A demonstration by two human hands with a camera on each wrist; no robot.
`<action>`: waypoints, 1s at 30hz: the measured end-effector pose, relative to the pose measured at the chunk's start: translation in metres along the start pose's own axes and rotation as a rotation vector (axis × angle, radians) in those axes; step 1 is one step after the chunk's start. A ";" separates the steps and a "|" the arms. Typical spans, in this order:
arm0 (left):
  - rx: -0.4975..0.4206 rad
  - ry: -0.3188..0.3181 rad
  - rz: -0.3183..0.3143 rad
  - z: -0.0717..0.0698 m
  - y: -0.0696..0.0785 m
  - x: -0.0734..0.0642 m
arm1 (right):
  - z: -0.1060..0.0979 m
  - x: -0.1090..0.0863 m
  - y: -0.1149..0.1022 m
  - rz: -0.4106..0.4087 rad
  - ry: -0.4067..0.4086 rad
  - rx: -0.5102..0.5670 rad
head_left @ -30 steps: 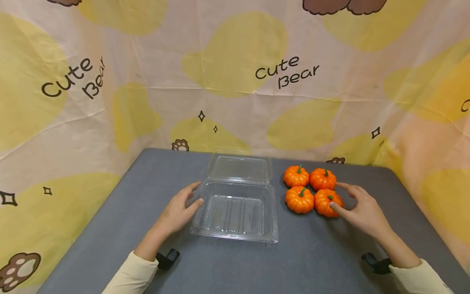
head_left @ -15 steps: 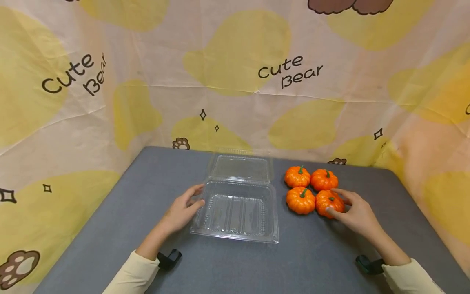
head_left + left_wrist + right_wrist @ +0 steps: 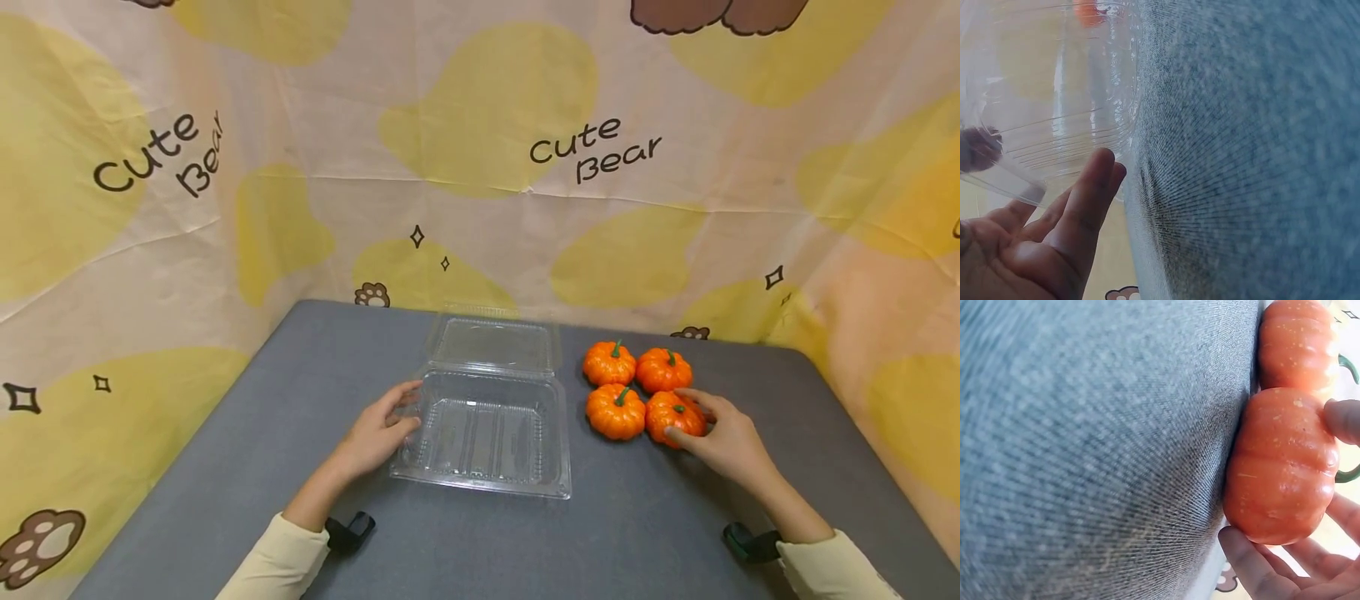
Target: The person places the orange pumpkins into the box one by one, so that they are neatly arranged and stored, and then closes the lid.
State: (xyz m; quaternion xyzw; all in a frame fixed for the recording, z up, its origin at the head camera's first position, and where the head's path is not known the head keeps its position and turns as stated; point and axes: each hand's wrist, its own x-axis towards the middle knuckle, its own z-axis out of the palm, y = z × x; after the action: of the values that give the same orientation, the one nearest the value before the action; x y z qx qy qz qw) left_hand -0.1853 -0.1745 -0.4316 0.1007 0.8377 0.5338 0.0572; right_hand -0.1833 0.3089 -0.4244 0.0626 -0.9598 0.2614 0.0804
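A clear plastic clamshell container point(image 3: 480, 483) lies on the grey table with its lid point(image 3: 495, 343) folded back. At its left side is my left hand point(image 3: 375, 433). The thumb is over the rim and the fingers point(image 3: 1085, 212) lie against the outer wall, holding it. To the right, several small orange pumpkins with green stems form a tight cluster. My right hand point(image 3: 727, 442) grips the front-right pumpkin point(image 3: 1282, 469) between thumb and fingers, while it sits on the table. Beside it is the front-left pumpkin point(image 3: 615, 412); behind are the back-left point(image 3: 609, 365) and back-right point(image 3: 663, 371) ones.
The grey cloth-covered table point(image 3: 480, 550) ends at a patterned fabric backdrop point(image 3: 480, 167) behind and at both sides. Dark wrist-worn devices sit below the left wrist point(image 3: 351, 533) and right wrist point(image 3: 750, 543).
My right hand has moved left and closed its thumb and fingers around the front-right pumpkin. The left hand has shifted slightly right onto the container's side. Pumpkins and container stay in place.
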 end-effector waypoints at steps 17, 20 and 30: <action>-0.080 -0.028 -0.060 -0.004 -0.002 0.004 | -0.017 -0.006 -0.017 -0.015 0.058 0.024; -0.095 -0.027 -0.071 -0.004 -0.001 0.004 | -0.021 -0.007 -0.026 -0.027 0.076 0.032; -0.106 -0.027 -0.081 -0.003 -0.002 0.005 | -0.029 -0.010 -0.058 -0.025 0.053 0.111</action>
State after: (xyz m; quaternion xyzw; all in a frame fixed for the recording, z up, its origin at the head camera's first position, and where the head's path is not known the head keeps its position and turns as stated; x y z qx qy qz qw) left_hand -0.1907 -0.1770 -0.4320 0.0709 0.8108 0.5732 0.0955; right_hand -0.1601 0.2744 -0.3732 0.0722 -0.9406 0.3145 0.1054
